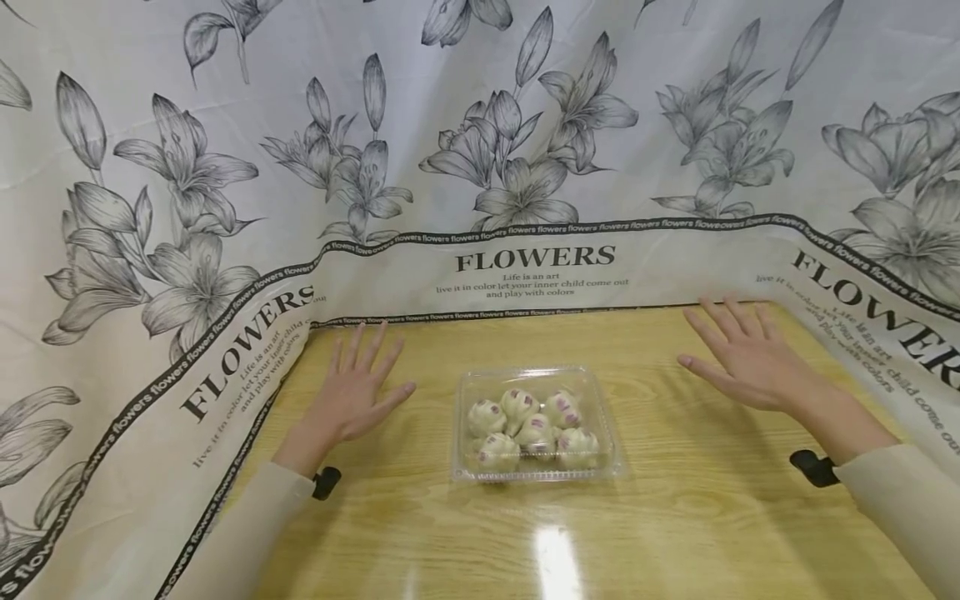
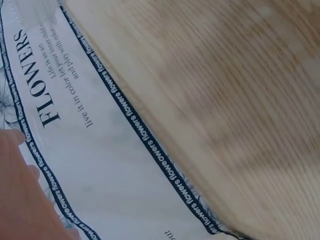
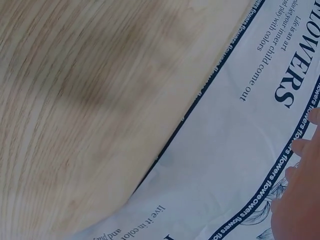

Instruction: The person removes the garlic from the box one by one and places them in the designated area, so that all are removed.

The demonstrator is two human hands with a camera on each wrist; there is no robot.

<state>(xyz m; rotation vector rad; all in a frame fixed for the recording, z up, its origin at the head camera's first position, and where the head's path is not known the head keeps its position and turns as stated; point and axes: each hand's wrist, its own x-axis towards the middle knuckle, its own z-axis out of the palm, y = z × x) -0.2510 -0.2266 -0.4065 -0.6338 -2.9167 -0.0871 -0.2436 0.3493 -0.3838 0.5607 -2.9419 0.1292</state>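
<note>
A clear plastic clamshell box (image 1: 540, 473) sits on the wooden table in the head view, its lid closed. Several pale round pieces with purple patches (image 1: 536, 433) lie inside it; they look like buns or dough balls. To the left of the box, my left hand (image 1: 356, 392) is held above the table with fingers spread and straight, touching nothing. On the other side, farther from the box, my right hand (image 1: 750, 358) is likewise spread and holds nothing. Part of the left hand (image 2: 25, 195) shows in the left wrist view, and part of the right hand (image 3: 300, 195) in the right wrist view.
A white cloth printed with grey flowers and "FLOWERS" lettering (image 1: 536, 258) hangs round the back and both sides of the wooden table (image 1: 450, 533). Dark wrist straps (image 1: 326, 483) show near the sleeves. Light glares off the table in front of the box.
</note>
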